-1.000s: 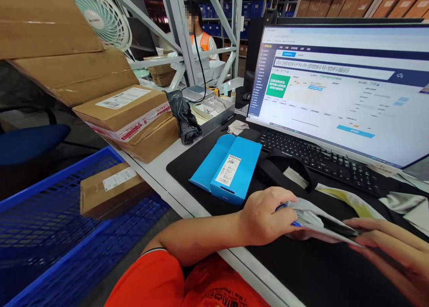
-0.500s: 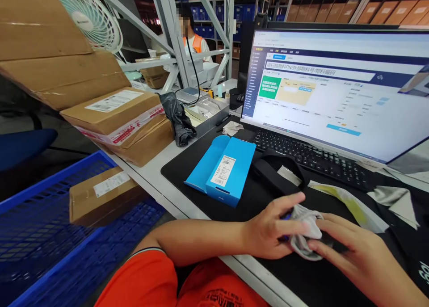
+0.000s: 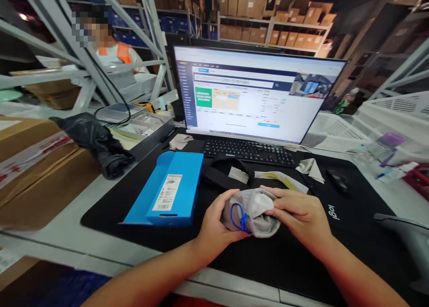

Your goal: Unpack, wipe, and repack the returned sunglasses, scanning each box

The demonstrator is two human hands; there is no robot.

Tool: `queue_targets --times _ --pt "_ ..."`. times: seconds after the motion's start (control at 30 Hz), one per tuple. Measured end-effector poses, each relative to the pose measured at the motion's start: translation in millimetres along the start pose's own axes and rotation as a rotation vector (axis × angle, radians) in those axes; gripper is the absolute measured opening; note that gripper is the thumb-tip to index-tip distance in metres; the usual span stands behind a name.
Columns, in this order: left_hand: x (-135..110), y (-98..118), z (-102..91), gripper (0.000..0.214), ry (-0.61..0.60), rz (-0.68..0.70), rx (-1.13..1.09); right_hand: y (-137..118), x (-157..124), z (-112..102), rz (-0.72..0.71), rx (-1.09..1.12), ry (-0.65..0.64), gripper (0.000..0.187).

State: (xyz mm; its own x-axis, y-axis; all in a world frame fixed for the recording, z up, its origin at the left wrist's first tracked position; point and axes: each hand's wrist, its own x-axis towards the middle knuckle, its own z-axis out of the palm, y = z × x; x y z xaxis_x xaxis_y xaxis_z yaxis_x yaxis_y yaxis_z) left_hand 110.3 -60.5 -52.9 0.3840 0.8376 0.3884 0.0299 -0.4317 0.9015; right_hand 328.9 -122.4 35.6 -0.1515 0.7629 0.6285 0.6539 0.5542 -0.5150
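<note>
Over the near half of a black desk mat [image 3: 254, 271], in front of the keyboard, a gray drawstring pouch [image 3: 254, 215] is held between two bare hands. The left hand [image 3: 214, 226] cups its left side, thumb below and fingers curled along the top, clamped on the cloth. The right hand [image 3: 303, 211] has its thumb and fingers pinched together on the pouch's right edge, beside a paler patch of fabric. A blue cord [image 3: 244, 220], gathered in a knot, hangs on the side facing the person; what the pouch contains is hidden. To the left, a bright blue carton [image 3: 184, 177] with a white printed label [image 3: 167, 193] lies on the mat, apart from the hands. Just behind the pouch are a black strap [image 3: 214, 175] and a white-and-yellow strip [image 3: 281, 181]; beyond them sits the black keyboard [image 3: 248, 150], below a lit monitor [image 3: 248, 119]. A black mouse [image 3: 338, 182] rests to the right, near a crumpled pale scrap [image 3: 311, 169]. At the left of the gray tabletop [image 3: 60, 240], a black plastic bag [image 3: 97, 141] lies against a brown cardboard box [image 3: 50, 182]. Farther back, a co-worker in an orange vest [image 3: 124, 52] is behind a metal frame [image 3: 152, 23].
</note>
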Motion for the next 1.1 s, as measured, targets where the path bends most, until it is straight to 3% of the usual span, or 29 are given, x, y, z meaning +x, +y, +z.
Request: queue_targets --times 0.17,0.23,0.33,0.43,0.53,0.63,0.7,0.77,0.83,0.97,1.1 --pt "5.1 -0.5 0.3 0.075 0.093 -0.063 0.064 -8.8 -1.3 -13.5 -0.021 -0.141 0.094 0.009" --pt "6.5 0.2 -0.2 0.073 0.084 -0.012 0.123 -9.4 -1.6 -16.9 -0.04 -0.174 0.115 0.006" --pt "6.6 1.3 -1.4 0.073 0.034 0.138 0.223 -7.0 -1.3 -15.1 -0.11 -0.177 0.076 0.018" --pt "6.5 2.2 -2.3 0.072 0.02 0.228 0.287 -6.2 -2.8 -9.1 -0.15 -0.157 0.057 0.006" --pt "6.8 4.4 -2.0 0.07 0.075 0.133 0.239 -10.5 -7.2 -4.7 -0.165 -0.177 0.168 0.009" --pt "7.0 9.3 -0.7 0.074 0.102 -0.03 0.028 -15.8 -11.3 -2.9 -0.211 -0.112 0.234 0.003" --pt "6.7 12.6 -0.1 0.077 0.101 -0.091 -0.104 -17.8 -11.9 -2.1 -0.286 0.018 0.13 0.009" --pt "6.0 13.9 -0.3 0.077 0.129 -0.106 -0.161 -18.2 -10.7 -1.8 -0.378 0.112 -0.067 0.017" --pt "5.5 12.2 -1.3 0.077 0.175 -0.087 -0.164 -17.4 -8.0 -2.9 -0.42 0.1 -0.207 0.022" --pt "5.9 4.2 -4.3 0.082 0.232 -0.036 -0.153 -13.8 -1.6 -11.3 -0.204 -0.043 -0.264 0.019" --pt "7.5 -0.5 -5.8 0.078 0.18 -0.02 -0.057 -11.6 0.5 -19.4 0.021 -0.042 -0.258 0.021"
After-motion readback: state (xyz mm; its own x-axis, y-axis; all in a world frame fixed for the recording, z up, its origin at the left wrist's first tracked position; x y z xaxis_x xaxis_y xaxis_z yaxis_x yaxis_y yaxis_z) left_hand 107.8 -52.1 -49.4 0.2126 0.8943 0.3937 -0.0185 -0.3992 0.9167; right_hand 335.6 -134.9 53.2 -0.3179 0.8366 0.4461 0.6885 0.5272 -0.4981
